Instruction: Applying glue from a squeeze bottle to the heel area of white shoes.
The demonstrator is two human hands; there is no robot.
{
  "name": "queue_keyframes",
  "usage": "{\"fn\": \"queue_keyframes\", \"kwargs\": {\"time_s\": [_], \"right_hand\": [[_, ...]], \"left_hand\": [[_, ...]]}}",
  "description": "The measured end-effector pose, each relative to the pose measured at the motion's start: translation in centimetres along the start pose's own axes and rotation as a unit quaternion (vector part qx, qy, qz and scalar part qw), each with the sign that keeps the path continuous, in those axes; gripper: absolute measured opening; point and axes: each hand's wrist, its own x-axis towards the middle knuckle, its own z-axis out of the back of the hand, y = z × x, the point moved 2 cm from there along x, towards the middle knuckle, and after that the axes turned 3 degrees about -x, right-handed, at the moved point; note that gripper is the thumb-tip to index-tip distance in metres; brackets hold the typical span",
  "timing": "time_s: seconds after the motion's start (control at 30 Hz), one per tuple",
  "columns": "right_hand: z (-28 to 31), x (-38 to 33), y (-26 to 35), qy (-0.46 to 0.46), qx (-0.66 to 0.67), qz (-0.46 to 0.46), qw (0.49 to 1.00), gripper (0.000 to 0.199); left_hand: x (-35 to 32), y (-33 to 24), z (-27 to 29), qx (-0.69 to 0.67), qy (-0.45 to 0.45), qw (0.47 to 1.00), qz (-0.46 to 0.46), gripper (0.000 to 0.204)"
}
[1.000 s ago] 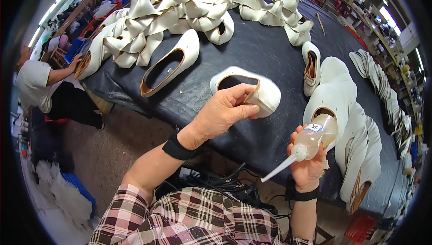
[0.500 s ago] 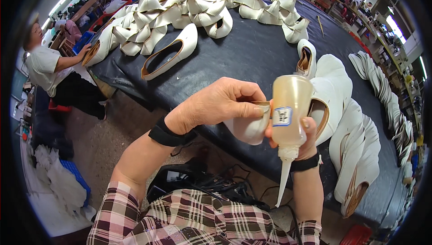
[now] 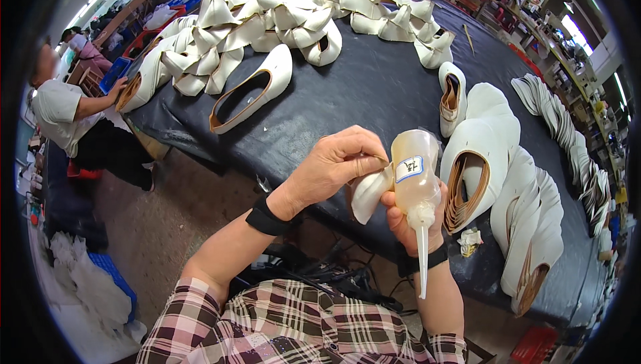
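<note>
My left hand (image 3: 344,160) pinches the edge of a white shoe upper (image 3: 369,197) between thumb and fingers. The curved piece hangs just over the table's near edge. Close on its right, my right hand (image 3: 402,228) is wrapped round a translucent squeeze bottle (image 3: 424,148) with pale yellowish contents and a small blue-edged label. Its long thin nozzle (image 3: 422,264) points downward. Fingertips of the right hand come near the upper, and the bottle hides whether they touch it. A stack of nested white uppers (image 3: 491,127) with tan linings lies right of the bottle.
Piled white uppers (image 3: 267,23) cover the black table's (image 3: 374,90) far side, and a single upper (image 3: 257,90) lies before them. More stacks (image 3: 534,224) line the right. A crumpled scrap (image 3: 470,240) lies near the right wrist. Another person (image 3: 63,110) stands at left, touching the pile.
The bottle has tilted and shifted slightly left, its nozzle now nearly vertical. My left hand and the upper have turned a little. The person at left has moved slightly left.
</note>
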Motion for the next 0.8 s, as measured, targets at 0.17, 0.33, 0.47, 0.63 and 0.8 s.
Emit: {"fn": "queue_keyframes", "kwargs": {"time_s": [0.17,0.33,0.47,0.63,0.8], "right_hand": [[-0.5,0.2,-0.3,-0.017,0.025,0.021,0.999,0.055],[-1.5,1.7,-1.4,0.027,0.033,0.012,0.999,0.058],[-1.6,3.0,-3.0,0.006,-0.020,-0.039,0.999,0.054],[-0.5,2.9,-2.8,-0.048,-0.101,0.025,0.993,0.056],[-2.3,-0.7,2.4,-0.047,-0.226,0.231,0.945,0.063]], "left_hand": [[-1.8,-2.6,3.7,0.043,-0.164,0.985,0.045,0.012],[-6.7,-0.2,4.9,0.078,-0.018,0.991,0.110,0.043],[-4.5,0.8,2.6,-0.177,-0.068,0.976,0.109,0.051],[-3.4,0.4,4.7,-0.272,-0.120,0.937,0.185,0.048],[-3.2,-0.6,5.4,-0.250,-0.104,0.948,0.168,0.053]]}}
